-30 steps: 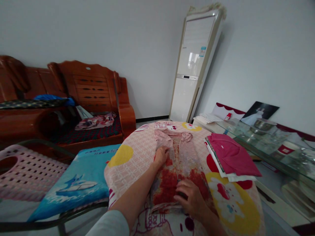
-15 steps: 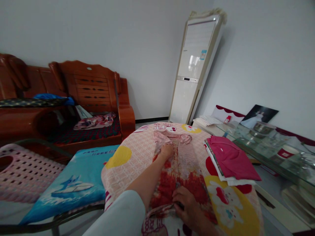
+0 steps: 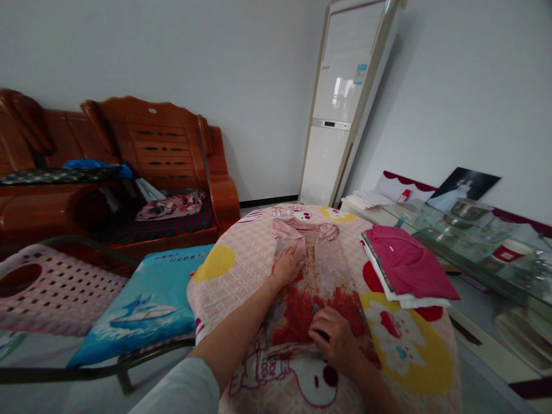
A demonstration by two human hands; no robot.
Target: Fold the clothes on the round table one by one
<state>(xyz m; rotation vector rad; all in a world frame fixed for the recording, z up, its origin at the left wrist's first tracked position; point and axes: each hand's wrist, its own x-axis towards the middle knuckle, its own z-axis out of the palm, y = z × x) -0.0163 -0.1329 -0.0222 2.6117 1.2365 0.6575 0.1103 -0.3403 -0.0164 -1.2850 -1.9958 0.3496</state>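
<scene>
A short-sleeved top [image 3: 336, 270], pale pink at the shoulders and mottled rust red lower down, lies front up on the round table, its neck away from me. A front closure runs down its middle. My left hand [image 3: 288, 265] rests flat on the upper left front of the top, fingers stretched out and pressing the cloth. Lower down, my right hand [image 3: 335, 336] is curled at the front closure near the hem, thumb and fingers pinching cloth there. Its fingertips are partly hidden.
A patterned tablecloth [image 3: 241, 241] covers the table. Folded clothes [image 3: 409, 261], magenta on top, lie at its right. Beyond stands a glass shelf [image 3: 466, 247] with bowls and a cup. On the left are a blue cushion [image 3: 142, 310], a pink woven chair [image 3: 64, 287] and a wooden sofa [image 3: 159, 149].
My left hand has flattened and spread its fingers on the top, slightly nearer me. My right hand stays curled at the lower front closure. The camera view has shifted slightly.
</scene>
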